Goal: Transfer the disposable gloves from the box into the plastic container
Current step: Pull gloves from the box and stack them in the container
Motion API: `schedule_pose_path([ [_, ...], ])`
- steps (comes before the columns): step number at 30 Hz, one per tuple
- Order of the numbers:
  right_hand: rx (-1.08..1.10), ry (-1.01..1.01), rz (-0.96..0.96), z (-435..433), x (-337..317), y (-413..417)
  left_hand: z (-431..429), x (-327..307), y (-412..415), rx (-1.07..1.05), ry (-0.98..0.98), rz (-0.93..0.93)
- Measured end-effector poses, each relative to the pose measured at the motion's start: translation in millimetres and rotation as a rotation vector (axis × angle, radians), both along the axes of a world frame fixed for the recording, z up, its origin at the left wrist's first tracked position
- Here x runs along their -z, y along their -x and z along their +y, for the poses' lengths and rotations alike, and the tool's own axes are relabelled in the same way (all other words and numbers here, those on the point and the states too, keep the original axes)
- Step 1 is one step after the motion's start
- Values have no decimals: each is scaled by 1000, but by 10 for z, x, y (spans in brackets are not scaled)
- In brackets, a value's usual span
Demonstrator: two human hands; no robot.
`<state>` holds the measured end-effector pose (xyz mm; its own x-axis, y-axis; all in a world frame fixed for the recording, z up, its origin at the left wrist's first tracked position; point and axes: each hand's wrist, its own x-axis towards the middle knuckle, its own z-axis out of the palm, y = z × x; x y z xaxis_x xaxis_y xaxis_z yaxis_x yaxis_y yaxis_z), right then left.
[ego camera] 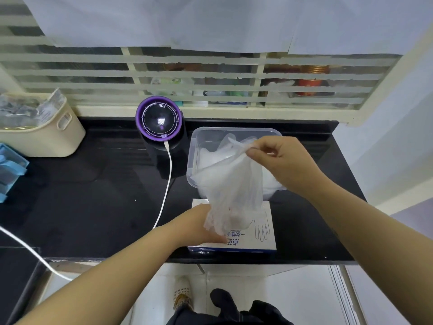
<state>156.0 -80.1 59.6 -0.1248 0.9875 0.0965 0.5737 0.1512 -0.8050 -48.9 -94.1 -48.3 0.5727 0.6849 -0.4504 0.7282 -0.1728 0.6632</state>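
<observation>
Head view: the right hand (278,160) pinches a translucent disposable glove (232,184) by its top edge, right above the clear plastic container (234,130). The glove hangs down across the container's near wall, and its lower end trails onto the glove box (255,233) just in front of the container. The left hand (201,226) lies flat on the box top, fingers straight, partly veiled by the glove. More gloves (210,158) lie inside the container. Left of the container, a purple-ringed round device (159,120) stands on the black countertop (93,195).

L hand (194,222) partly behind gloves (232,184), blue item (11,165) cut by edge
</observation>
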Motion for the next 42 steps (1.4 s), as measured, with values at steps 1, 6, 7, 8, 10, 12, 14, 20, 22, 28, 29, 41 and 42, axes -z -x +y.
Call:
schedule_pose_path([
  [1,-3,-7,-6,20,-19,-2,12,-68,35,1,16,9],
  [6,15,1,8,203,-189,-81,261,-513,412,29,-42,112],
  [7,1,5,8,249,-241,-95,323,-627,490,3,-27,88],
  [8,-20,3,5,284,-293,-102,368,-758,537,-53,11,41],
  [10,-78,-9,-28,367,-403,-93,481,-1037,559,-168,41,-95],
  [12,-136,-8,-79,459,-487,-74,591,-1263,471,-255,-62,-227],
  [14,-189,5,-122,547,-562,-33,703,-1418,300,-288,-201,-258],
  [20,-253,22,-184,799,-690,3,960,-1466,-185,-245,-259,-332],
  [22,-173,13,-239,893,-646,-103,1022,-1409,-232,-358,-240,-373],
  [28,230,-334,-498,929,-310,-253,1162,-973,-190,-736,-17,-484],
  [29,157,-402,-458,890,-264,-186,1188,-890,-195,-781,-7,-477],
  [41,-383,271,-718,834,774,82,1246,-519,-316,-487,-458,85],
  [42,-393,281,-727,841,804,83,1220,-534,-324,-416,-641,149],
])
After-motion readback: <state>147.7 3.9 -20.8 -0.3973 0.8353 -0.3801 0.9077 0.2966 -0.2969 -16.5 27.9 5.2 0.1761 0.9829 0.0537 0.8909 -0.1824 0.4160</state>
